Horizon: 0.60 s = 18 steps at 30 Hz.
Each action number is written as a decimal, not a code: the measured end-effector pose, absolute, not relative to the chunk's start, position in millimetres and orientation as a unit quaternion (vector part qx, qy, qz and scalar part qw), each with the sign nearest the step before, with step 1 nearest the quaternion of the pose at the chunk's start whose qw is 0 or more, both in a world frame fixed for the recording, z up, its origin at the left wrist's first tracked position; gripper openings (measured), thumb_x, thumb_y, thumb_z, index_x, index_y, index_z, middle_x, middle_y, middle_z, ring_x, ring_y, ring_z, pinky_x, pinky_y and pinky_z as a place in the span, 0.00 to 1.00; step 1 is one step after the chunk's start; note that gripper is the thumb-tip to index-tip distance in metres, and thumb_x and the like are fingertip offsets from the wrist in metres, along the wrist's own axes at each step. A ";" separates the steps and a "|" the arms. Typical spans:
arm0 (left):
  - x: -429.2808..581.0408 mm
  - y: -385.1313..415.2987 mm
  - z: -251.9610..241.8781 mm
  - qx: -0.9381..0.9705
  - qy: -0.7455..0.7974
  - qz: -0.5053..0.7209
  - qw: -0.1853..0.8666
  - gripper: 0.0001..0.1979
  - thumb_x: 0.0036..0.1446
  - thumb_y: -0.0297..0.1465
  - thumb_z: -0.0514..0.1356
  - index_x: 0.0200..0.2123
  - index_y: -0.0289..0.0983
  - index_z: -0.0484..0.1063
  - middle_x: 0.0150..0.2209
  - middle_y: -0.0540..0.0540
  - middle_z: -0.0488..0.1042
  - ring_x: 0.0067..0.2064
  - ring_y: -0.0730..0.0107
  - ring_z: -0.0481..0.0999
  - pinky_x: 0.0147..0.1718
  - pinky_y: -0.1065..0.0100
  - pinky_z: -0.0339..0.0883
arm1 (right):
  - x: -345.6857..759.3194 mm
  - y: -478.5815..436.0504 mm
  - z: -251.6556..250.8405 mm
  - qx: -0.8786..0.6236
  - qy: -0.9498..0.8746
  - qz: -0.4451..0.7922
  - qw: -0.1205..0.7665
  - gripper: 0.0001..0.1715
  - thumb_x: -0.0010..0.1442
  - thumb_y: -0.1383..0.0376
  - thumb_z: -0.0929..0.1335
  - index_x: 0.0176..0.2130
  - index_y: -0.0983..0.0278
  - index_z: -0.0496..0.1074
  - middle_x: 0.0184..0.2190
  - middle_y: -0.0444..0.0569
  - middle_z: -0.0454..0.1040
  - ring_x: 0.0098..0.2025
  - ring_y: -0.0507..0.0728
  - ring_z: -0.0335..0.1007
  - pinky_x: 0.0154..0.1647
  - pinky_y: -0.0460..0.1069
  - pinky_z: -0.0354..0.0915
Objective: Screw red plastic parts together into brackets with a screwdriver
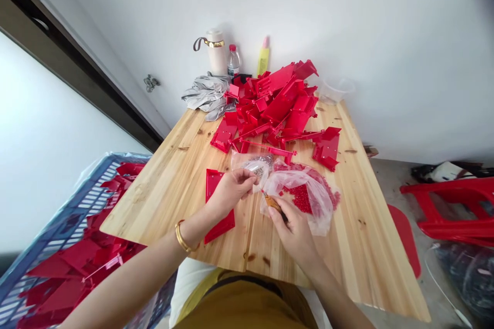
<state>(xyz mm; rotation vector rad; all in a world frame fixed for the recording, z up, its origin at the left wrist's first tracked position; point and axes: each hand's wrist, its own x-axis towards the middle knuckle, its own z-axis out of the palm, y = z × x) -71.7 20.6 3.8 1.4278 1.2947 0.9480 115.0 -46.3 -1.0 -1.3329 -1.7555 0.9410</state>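
Observation:
Over the middle of the wooden table [165,205], my left hand [233,188] is closed in a pinch beside a clear plastic bag of small metal parts [258,169]. Whatever sits between its fingertips is too small to make out. My right hand [296,229] grips a small tool with an orange-brown handle [273,202], seemingly a screwdriver, its tip pointing towards the left fingertips. Something small and red shows at that tip. Behind the right hand lies an open clear bag of small red pieces [301,198]. A flat red plastic part [221,229] lies partly under my left wrist.
A heap of red plastic parts [278,100] covers the table's back. Near the wall stand a white flask [216,54], a small bottle [233,61], grey cloth [206,93] and a clear tub [335,90]. A blue crate [65,231] of red parts is left; a red stool [455,211] right.

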 end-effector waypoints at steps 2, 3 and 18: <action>-71.3 8.5 11.5 0.469 0.499 0.442 0.579 0.11 0.59 0.37 0.61 0.33 0.34 0.72 0.23 0.51 0.70 0.21 0.79 0.63 0.20 0.76 0.55 | 109.6 -43.9 0.2 -0.515 -0.691 0.354 0.363 0.17 0.69 0.61 0.62 0.51 0.65 0.74 0.44 0.55 0.80 0.44 0.59 0.77 0.35 0.47 0.73; -71.1 3.4 14.8 0.436 0.490 0.458 0.600 0.12 0.57 0.38 0.63 0.32 0.34 0.72 0.23 0.51 0.71 0.21 0.79 0.63 0.20 0.76 0.55 | 107.5 -43.1 1.0 -0.514 -0.695 0.349 0.361 0.17 0.69 0.62 0.62 0.51 0.65 0.73 0.44 0.55 0.80 0.44 0.59 0.77 0.34 0.47 0.73; -84.3 -24.5 16.3 0.504 0.497 0.490 0.509 0.09 0.56 0.35 0.64 0.35 0.36 0.72 0.34 0.46 0.76 0.35 0.71 0.74 0.37 0.69 0.68 | 95.9 -45.9 1.5 -0.481 -0.715 0.364 0.353 0.16 0.69 0.64 0.62 0.53 0.63 0.73 0.47 0.54 0.79 0.48 0.60 0.76 0.45 0.51 0.73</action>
